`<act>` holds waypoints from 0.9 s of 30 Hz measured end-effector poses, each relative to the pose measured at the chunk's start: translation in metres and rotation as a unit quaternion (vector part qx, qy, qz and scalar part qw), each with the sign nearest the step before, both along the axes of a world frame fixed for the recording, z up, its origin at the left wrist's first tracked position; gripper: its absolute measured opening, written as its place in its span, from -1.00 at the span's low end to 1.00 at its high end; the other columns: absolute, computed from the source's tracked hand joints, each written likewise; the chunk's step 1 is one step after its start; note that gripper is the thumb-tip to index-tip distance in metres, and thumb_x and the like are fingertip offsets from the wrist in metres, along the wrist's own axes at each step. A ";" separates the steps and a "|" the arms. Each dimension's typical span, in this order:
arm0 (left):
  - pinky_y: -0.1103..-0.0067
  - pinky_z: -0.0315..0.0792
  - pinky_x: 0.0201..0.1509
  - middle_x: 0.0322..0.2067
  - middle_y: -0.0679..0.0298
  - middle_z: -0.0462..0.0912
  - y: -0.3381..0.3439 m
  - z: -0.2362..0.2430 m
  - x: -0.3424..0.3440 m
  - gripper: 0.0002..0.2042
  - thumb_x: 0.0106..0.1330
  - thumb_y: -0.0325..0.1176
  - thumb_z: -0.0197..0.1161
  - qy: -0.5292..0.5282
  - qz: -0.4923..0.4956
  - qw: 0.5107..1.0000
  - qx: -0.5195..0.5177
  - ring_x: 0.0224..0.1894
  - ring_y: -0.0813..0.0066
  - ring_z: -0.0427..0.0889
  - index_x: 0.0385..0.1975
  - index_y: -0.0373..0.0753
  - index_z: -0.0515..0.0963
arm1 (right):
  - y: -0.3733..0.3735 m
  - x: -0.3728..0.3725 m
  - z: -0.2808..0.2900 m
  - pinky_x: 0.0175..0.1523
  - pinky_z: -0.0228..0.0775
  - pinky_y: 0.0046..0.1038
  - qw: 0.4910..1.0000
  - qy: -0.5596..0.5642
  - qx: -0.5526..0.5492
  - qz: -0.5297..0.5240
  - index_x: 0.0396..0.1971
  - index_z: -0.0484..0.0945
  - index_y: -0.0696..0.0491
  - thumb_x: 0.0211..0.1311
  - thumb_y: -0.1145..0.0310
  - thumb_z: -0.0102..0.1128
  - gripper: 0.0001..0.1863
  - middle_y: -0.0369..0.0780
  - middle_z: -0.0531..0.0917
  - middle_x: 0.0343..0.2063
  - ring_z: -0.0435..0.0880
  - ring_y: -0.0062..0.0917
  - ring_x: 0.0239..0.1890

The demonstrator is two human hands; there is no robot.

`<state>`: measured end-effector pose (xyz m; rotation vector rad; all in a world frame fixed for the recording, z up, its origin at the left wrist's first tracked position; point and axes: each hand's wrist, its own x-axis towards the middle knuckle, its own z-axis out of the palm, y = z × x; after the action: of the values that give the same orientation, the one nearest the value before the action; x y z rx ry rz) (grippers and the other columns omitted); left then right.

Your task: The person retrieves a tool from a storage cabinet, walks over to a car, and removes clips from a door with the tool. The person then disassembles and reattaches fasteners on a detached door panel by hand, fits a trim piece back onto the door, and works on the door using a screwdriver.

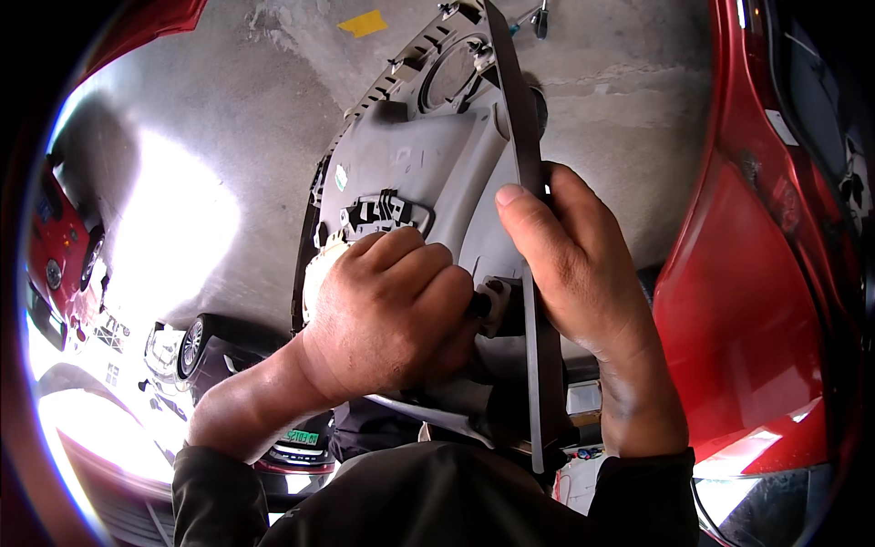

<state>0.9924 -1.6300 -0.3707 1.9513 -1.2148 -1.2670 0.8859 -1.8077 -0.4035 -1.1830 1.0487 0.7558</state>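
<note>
The door trim panel (415,159) is between the person's 2 hands, its inner side facing up toward the head camera, above the concrete floor (629,100). The right hand (583,260) grips the panel's long dark edge, thumb on the near face and fingers wrapped behind. The left hand (392,301) is closed in a fist just beside the small dark fitting (497,305) near that edge; its fingertips are hidden, so I can't tell whether it grips the fitting or a small tool. The step in hand looks like working at this fitting while the right hand braces the panel. The next move seems to call for a steady right-hand hold and careful left-hand force, sparing the fitting.
</note>
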 end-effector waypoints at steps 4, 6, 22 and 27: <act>0.35 0.52 -0.32 -0.43 0.20 0.53 -0.002 -0.001 0.008 -0.74 -0.14 -0.33 0.40 -0.008 -0.042 0.999 -0.008 -0.41 0.23 0.57 -0.50 -0.23 0.46 | -0.001 0.001 0.002 -0.30 0.57 -0.19 1.000 -0.002 -0.005 -0.001 -0.34 0.45 0.30 0.46 0.05 0.19 -0.50 0.07 0.69 -0.56 0.77 -0.11 -0.44; 0.37 0.50 -0.36 -0.44 0.20 0.54 -0.004 0.001 0.011 -0.77 -0.12 -0.34 0.37 -0.027 -0.098 0.995 -0.006 -0.43 0.25 0.56 -0.50 -0.24 0.47 | -0.002 0.002 0.004 -0.29 0.57 -0.17 1.000 -0.001 -0.010 0.003 -0.34 0.45 0.30 0.45 0.05 0.18 -0.50 0.08 0.69 -0.56 0.77 -0.09 -0.44; 0.21 0.44 -0.44 -0.62 0.08 0.48 -0.023 0.024 0.007 -0.81 0.22 -0.41 0.29 0.143 0.035 0.969 0.199 -0.55 -0.05 0.53 -0.54 -0.29 0.42 | -0.001 0.014 0.009 -0.22 0.56 -0.01 0.998 0.023 -0.054 0.033 -0.34 0.44 0.34 0.44 0.07 0.13 -0.49 0.20 0.66 -0.52 0.73 0.15 -0.36; 0.24 0.44 -0.44 -0.62 0.06 0.50 -0.041 0.023 0.027 -0.93 0.25 -0.52 0.24 0.379 0.103 0.830 0.396 -0.56 0.02 0.56 -0.42 -0.38 0.52 | -0.001 0.015 0.009 -0.22 0.57 -0.01 0.997 0.031 -0.052 0.043 -0.34 0.44 0.34 0.44 0.08 0.13 -0.49 0.21 0.66 -0.52 0.73 0.17 -0.35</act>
<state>1.0190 -1.6715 -0.3476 1.6334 -0.0443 -2.3343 0.9011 -1.8090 -0.3941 -1.3065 1.1047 0.8171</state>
